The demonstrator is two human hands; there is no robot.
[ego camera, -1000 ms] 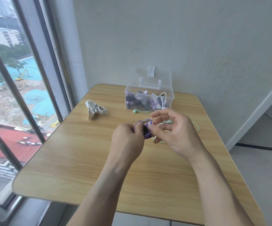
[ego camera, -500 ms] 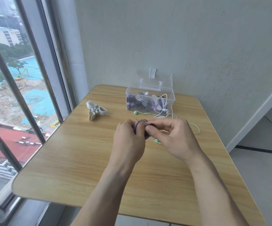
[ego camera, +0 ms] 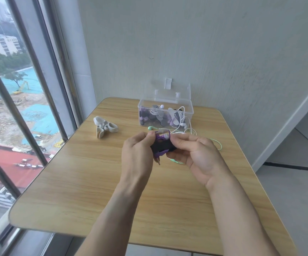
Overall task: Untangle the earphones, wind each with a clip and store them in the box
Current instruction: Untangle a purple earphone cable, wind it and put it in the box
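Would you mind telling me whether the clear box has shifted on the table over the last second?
No. The clear box sits at the same spot on the table's far edge, by the wall.

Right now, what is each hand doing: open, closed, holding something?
Left hand: pinches the coiled purple earphone bundle in its dark clip.
Right hand: fingers curled round the same bundle.

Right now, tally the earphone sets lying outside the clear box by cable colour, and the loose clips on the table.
Purple earphones wound in a dark clip, held by left hand and right hand: 1
Mint green earphones on the wooden table: 1
White earphones trailing from the clear plastic box: 1
Loose off-white clips: about 3, clustered
Total: about 6
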